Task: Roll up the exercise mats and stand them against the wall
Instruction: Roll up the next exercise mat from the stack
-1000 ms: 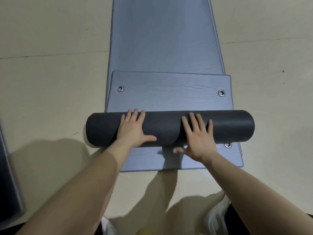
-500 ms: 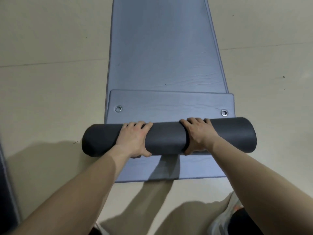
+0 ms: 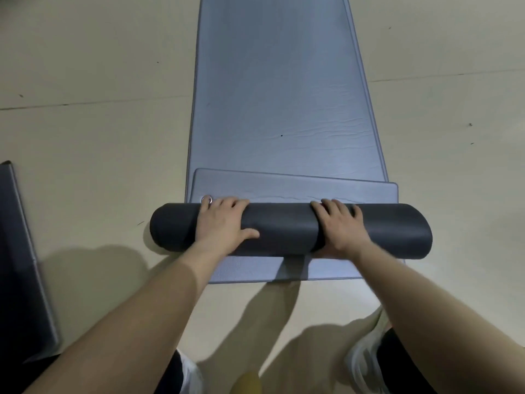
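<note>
A blue-grey exercise mat (image 3: 295, 189) with a metal eyelet (image 3: 206, 199) lies on top of a longer blue-grey mat (image 3: 278, 81) on the floor. Its near part is wound into a thick dark grey roll (image 3: 284, 228) lying crosswise. My left hand (image 3: 221, 223) sits on the left half of the roll, fingers curved over its far side and thumb spread on the near side. My right hand (image 3: 341, 226) grips the right half the same way. Only a short flat strip of the upper mat shows beyond the roll.
A third dark mat (image 3: 20, 251) lies flat at the left edge. The beige floor (image 3: 99, 152) spreads out on both sides. My white shoe (image 3: 366, 362) is at the bottom right, and a blurred yellow object (image 3: 247, 382) is at the bottom edge.
The roll has moved away from me along the upper mat and now covers the right eyelet. My hands went from flat on the roll to curved over its top.
</note>
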Demonstrator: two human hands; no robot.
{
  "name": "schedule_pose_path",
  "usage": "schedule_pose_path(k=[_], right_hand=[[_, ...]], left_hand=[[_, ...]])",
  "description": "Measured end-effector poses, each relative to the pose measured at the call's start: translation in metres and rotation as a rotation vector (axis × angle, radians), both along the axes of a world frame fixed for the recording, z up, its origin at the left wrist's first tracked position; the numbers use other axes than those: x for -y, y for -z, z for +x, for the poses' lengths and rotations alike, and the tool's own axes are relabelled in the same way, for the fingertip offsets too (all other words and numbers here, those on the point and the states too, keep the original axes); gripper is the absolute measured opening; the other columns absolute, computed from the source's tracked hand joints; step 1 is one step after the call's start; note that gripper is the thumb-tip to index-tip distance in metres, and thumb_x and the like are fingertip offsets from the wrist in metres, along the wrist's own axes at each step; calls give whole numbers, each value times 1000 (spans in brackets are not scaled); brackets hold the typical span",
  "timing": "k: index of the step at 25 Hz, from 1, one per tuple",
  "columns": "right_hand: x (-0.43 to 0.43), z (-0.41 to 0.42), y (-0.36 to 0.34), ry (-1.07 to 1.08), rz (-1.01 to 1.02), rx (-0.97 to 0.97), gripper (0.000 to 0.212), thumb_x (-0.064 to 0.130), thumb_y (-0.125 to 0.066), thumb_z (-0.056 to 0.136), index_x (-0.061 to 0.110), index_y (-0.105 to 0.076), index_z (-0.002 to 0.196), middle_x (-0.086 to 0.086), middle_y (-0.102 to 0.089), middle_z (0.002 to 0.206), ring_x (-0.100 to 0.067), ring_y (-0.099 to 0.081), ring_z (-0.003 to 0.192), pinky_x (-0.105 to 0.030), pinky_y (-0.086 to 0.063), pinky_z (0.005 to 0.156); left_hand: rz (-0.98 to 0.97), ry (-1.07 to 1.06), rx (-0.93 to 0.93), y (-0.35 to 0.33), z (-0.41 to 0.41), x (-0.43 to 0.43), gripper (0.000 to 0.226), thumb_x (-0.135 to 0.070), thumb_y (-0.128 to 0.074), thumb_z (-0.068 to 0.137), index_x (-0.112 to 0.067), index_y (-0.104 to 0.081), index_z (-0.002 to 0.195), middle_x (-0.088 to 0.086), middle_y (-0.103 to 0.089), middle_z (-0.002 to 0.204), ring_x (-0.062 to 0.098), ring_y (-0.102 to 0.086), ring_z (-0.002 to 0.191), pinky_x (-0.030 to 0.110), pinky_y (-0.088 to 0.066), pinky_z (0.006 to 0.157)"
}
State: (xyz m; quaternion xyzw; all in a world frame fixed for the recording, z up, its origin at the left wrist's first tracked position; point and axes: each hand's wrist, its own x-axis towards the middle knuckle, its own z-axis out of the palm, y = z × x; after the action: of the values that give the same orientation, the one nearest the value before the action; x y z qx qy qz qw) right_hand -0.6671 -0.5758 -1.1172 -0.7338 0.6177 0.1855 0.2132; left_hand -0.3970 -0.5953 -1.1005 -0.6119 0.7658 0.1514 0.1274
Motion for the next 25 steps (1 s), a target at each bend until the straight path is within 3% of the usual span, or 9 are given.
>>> schedule_pose_path(k=[1,3,5,9,13,16,19,22,25], right_hand=[[27,-2,-6,-1,41,40,131,73,-84,59,32,-13,161,-5,-23,165,-30,-16,155,-63,-17,122],[64,-6,-13,12,78,59,131,72,-87,57,36,-15,161,-5,-18,168,-31,-11,156,-62,-12,124],[82,-21,-8,12,-27,3,129,83,-80,54,35,-22,159,-6,-26,165,-32,-19,154,-59,-17,124],[94,-52,3,-62,-27,-159,146,99,-61,32,40,-12,156,-4,-44,150,-33,-44,137,-55,-34,115],[120,-38,-6,-4,82,-124,137,96,-69,28,45,-26,147,0,-57,130,-32,-60,116,-46,-50,98],[97,7,-8,93,206,10,122,98,-70,31,40,-42,135,2,-66,122,-31,-65,113,-41,-51,90],[55,91,7,239,259,158,111,97,-68,43,30,-48,129,2,-70,119,-29,-67,112,-39,-49,83],[26,165,11,282,237,230,97,94,-62,62,24,-48,128,1,-69,118,-29,-67,112,-37,-47,78],[17,172,30,377,307,512,82,81,-62,80,23,-47,136,2,-66,129,-27,-64,120,-40,-50,94]], left_hand=[[-101,19,59,5,-2,-16,93,-71,-65,82,-28,-30,156,8,-35,161,33,-33,146,56,-23,120],[-19,49,115,17,-8,-30,115,-77,-61,79,-26,1,161,13,3,170,41,-2,154,62,-16,120],[46,27,114,33,-14,-3,129,-82,-63,72,-29,16,159,11,20,168,41,14,154,65,-10,121],[85,-2,30,47,-13,72,134,-88,-65,61,-36,9,160,3,6,171,33,9,156,60,-1,123],[-19,-2,-40,49,11,77,119,-89,-58,67,-37,-7,161,-1,-8,171,28,3,157,58,0,124],[-181,-557,-193,42,32,45,103,-73,-62,81,-29,-16,162,1,-11,170,30,-7,156,55,-13,121],[-59,-1152,-529,45,39,13,82,-63,-58,91,-20,-32,156,10,-37,159,35,-40,141,43,-40,107],[185,-1367,-922,56,57,-32,101,-85,-65,62,-47,-31,149,-7,-47,152,31,-58,124,49,-61,80],[403,-1357,-1056,60,76,-62,106,-83,-77,52,-67,-23,142,-19,-49,148,27,-62,121,55,-60,81]])
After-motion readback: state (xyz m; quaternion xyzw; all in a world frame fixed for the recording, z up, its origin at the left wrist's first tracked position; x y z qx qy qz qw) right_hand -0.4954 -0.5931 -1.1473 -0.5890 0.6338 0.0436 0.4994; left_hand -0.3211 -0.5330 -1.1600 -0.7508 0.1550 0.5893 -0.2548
